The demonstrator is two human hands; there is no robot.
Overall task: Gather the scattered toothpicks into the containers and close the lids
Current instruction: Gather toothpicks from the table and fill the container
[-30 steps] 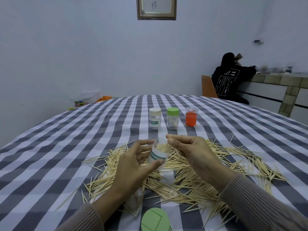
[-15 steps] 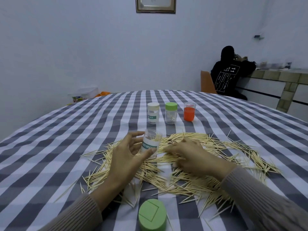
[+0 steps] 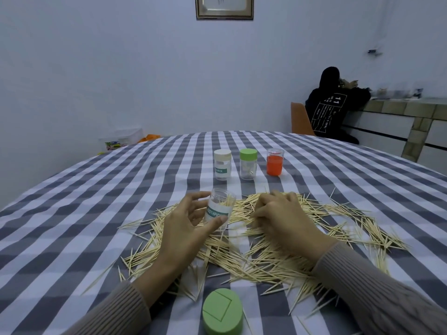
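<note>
My right hand lies knuckles-up on the heap of pale wooden toothpicks, so its fingertips are hidden and I cannot tell whether they pinch any. My left hand covers the near side of the clear plastic jar with the teal label, cutting off the label's last letters. The brown-framed picture on the wall runs off the top edge.

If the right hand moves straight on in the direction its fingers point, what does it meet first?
Probably more scattered toothpicks under the right hand, then bare tablecloth; the green-lidded container stands farther on, though depth is unclear.
</note>
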